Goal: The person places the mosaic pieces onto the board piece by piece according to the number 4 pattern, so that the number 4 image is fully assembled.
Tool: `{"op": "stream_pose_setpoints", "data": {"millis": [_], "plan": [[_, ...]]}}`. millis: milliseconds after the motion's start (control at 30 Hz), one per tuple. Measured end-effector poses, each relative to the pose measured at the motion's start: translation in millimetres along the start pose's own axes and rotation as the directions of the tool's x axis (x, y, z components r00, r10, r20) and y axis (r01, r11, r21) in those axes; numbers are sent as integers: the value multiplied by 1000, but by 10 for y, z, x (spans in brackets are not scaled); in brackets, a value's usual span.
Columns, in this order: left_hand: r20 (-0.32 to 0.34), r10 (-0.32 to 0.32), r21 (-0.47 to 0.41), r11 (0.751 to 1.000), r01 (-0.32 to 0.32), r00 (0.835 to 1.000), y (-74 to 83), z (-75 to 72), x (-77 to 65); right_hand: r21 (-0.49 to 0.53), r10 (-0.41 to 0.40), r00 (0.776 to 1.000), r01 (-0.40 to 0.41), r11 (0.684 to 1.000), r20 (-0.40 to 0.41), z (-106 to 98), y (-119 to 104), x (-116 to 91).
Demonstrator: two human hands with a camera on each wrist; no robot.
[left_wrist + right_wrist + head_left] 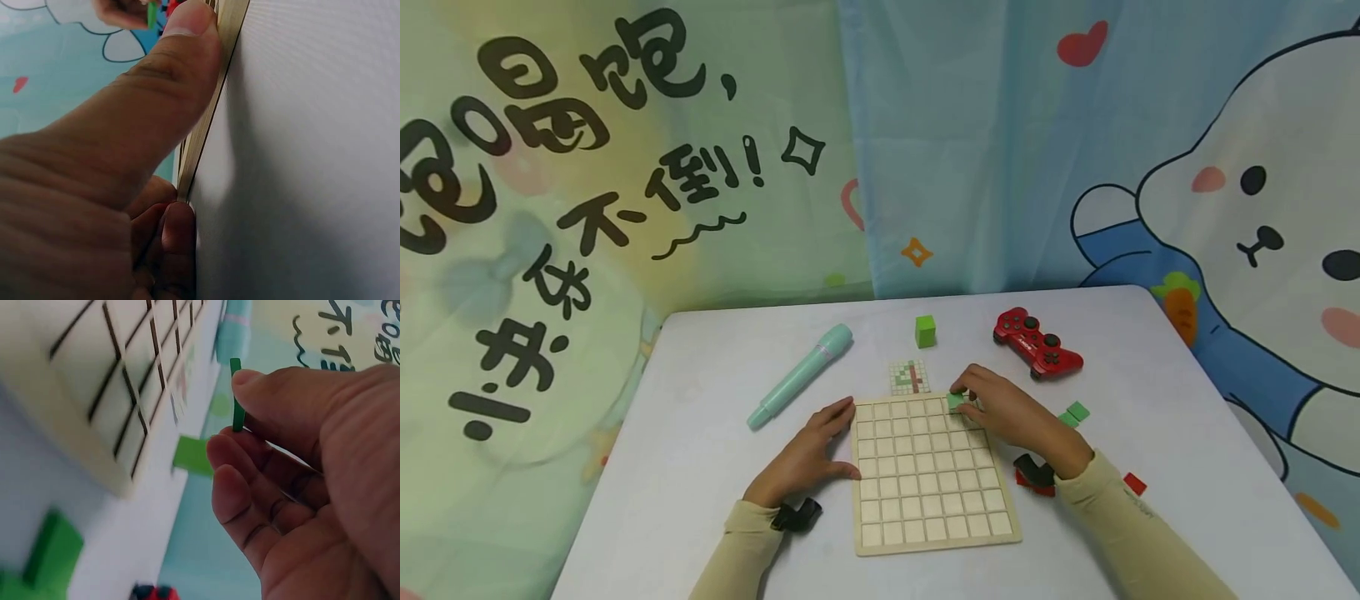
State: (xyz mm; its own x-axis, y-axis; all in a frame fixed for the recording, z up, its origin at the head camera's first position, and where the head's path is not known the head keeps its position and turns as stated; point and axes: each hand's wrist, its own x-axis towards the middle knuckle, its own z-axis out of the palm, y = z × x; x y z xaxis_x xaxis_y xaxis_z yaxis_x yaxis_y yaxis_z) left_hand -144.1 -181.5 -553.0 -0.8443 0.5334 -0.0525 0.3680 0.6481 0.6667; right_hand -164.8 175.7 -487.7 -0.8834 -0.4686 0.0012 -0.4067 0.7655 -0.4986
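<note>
A wooden grid board [928, 492] with rows of pale square cells lies flat on the table. My left hand [811, 450] rests along its left edge, fingertips at the far corner and thumb lower down; in the left wrist view the thumb [169, 75] presses the board's side. Over the far right part of the board, my right hand [1011, 414] pinches a thin green square tile [237, 394] between thumb and index finger. The tile is held above the surface in the right wrist view. Just beyond the board's far edge lies a small card with a gridded picture [908, 377].
Loose green tiles [1078, 411] lie right of the board, near the right forearm. Red tiles [1134, 483] are by that sleeve, some partly hidden. Farther back are a green cube [925, 332], a red game controller [1037, 343] and a mint-green marker-shaped tube [801, 377].
</note>
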Motion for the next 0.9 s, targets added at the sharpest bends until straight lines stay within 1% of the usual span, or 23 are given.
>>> {"op": "stream_pose_setpoints", "data": {"millis": [133,267,467,633,767,900], "plan": [[1,-8,-2,1000,8,1000,-8,16,10,22,9,999,-10,1000,53,123,-37,110],[1,-8,-6,1000,8,1000,1,22,11,14,-4,998,3,1000,65,224,-23,168],[-2,-5,17,1000,5,1000,9,19,11,-29,-22,998,24,999,59,285,-4,237],[-20,-9,14,1000,9,1000,19,14,12,-56,-60,997,63,996,53,309,-18,303],[-20,-11,3,1000,11,1000,25,8,13,-57,-89,995,92,994,44,325,-25,314],[-21,-15,-5,1000,15,1000,22,10,12,-43,-114,993,114,992,18,339,-25,310]]}}
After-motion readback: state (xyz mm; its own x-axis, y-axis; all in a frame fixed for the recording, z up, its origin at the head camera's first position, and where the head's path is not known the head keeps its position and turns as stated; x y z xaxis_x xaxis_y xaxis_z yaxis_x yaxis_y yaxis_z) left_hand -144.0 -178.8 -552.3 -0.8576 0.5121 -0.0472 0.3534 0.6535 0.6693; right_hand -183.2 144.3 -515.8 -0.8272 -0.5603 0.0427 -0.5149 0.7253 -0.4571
